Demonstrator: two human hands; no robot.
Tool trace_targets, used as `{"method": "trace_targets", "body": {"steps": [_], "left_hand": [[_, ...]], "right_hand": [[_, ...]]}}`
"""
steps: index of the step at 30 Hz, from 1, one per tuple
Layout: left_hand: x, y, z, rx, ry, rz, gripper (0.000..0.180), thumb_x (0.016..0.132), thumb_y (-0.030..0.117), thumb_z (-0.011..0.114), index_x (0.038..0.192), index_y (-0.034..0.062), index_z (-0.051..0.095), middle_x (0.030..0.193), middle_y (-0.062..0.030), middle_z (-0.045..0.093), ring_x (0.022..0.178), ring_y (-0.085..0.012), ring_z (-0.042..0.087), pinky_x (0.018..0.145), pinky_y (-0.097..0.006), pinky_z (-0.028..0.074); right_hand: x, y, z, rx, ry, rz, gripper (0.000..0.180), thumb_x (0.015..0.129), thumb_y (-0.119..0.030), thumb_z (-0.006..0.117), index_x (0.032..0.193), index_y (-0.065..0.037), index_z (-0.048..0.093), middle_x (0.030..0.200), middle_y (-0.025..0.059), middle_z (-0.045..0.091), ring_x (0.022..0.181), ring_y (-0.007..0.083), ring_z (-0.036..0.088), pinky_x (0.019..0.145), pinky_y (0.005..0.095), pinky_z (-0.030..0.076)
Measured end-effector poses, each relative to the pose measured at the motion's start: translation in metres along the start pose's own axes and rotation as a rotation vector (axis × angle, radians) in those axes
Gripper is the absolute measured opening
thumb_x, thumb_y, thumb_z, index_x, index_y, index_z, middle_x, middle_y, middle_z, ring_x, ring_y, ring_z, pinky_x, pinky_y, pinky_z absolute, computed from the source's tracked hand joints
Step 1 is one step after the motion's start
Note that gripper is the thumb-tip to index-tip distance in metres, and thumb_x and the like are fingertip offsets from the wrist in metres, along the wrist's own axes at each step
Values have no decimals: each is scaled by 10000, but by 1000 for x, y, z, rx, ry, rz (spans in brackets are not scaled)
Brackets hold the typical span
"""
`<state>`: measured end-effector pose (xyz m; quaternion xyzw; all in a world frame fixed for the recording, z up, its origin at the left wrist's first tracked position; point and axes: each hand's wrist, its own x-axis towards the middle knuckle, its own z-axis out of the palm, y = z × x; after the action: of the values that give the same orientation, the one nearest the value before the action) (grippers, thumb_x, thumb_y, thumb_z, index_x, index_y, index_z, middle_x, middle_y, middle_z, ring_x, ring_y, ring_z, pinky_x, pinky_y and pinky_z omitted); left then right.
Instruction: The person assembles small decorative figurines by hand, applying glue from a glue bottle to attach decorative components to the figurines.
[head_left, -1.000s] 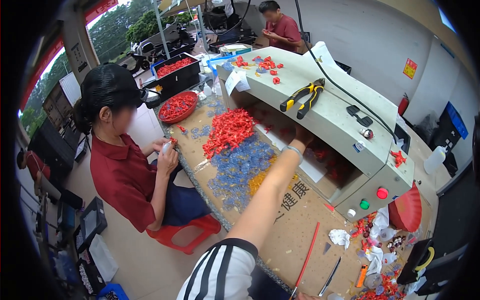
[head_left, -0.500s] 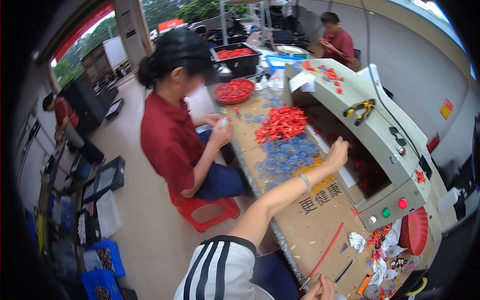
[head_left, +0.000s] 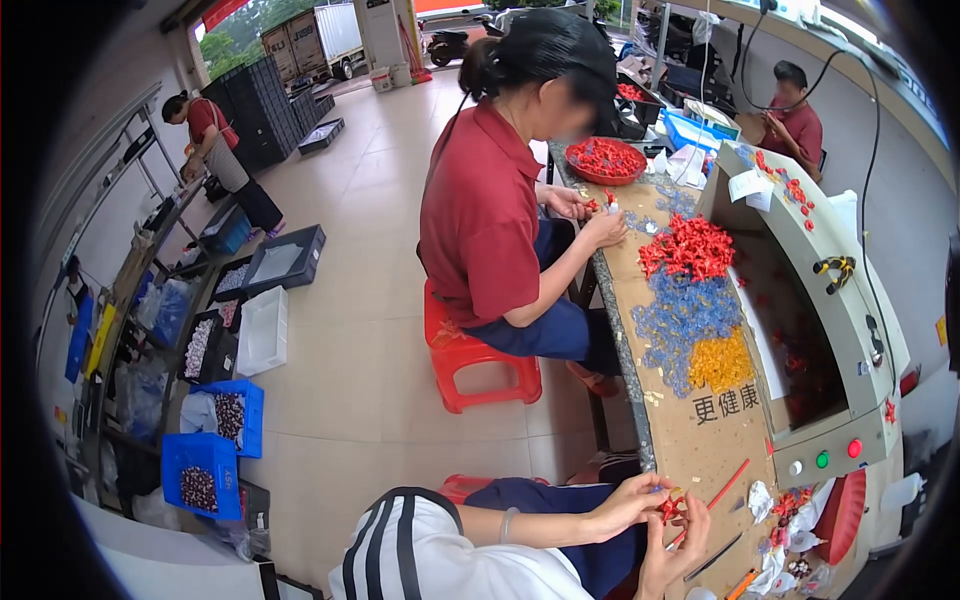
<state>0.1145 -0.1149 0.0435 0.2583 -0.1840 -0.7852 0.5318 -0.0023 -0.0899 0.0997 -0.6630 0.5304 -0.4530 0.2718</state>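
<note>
My left hand (head_left: pixel 625 507) and my right hand (head_left: pixel 678 548) meet over the near edge of the table. Between their fingertips is a small red plastic part (head_left: pixel 671 511), both hands pinching it. A bit of bluish clear stuff shows by the left fingertips, too small to make out. Under and beside my hands lies a thin red rod (head_left: pixel 728 482). Farther up the table sit a heap of red parts (head_left: pixel 688 246), a spread of clear blue pieces (head_left: pixel 683 315) and a small pile of yellow pieces (head_left: pixel 722 360).
A beige machine (head_left: pixel 850 330) with a dark opening stands along the right, pliers (head_left: pixel 836 272) on top. Crumpled paper (head_left: pixel 760 500) and a red basin (head_left: pixel 842 518) are near it. At left, a co-worker (head_left: pixel 490 220) on a red stool (head_left: pixel 485 372) handles red parts; a red bowl (head_left: pixel 606 160) stands beyond.
My left hand has come back from the machine's opening to the table's near edge, joining my right hand at a red part. The view has swung left. The co-worker's hands have lowered.
</note>
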Motion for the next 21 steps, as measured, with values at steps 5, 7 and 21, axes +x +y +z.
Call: {"method": "trace_targets", "body": {"steps": [5, 7, 21], "left_hand": [[-9, 7, 6, -42, -76, -132, 239, 987, 175, 524, 1184, 43, 497, 1095, -57, 578, 990, -117, 592, 883, -261, 493], [-9, 4, 10, -6, -124, -172, 239, 991, 178, 512, 1186, 42, 497, 1094, -59, 579, 1001, -118, 590, 877, -266, 499], [0, 3, 49, 743, -428, 116, 389, 955, 218, 569, 1204, 0, 366, 965, -133, 604, 766, -139, 638, 590, -273, 493]], "right_hand": [[-11, -12, -3, -211, 31, -120, 510, 730, -21, 739, 1215, 21, 588, 1115, 150, 603, 1016, 222, 596, 870, 321, 471], [-13, -19, -9, -76, 132, -55, 299, 831, 2, 685, 1127, 26, 650, 1057, 164, 655, 955, 246, 632, 813, 341, 521], [-30, 45, -61, -188, 344, 235, 178, 929, -100, 621, 958, 72, 656, 854, 81, 654, 720, 123, 585, 626, 251, 479]]}}
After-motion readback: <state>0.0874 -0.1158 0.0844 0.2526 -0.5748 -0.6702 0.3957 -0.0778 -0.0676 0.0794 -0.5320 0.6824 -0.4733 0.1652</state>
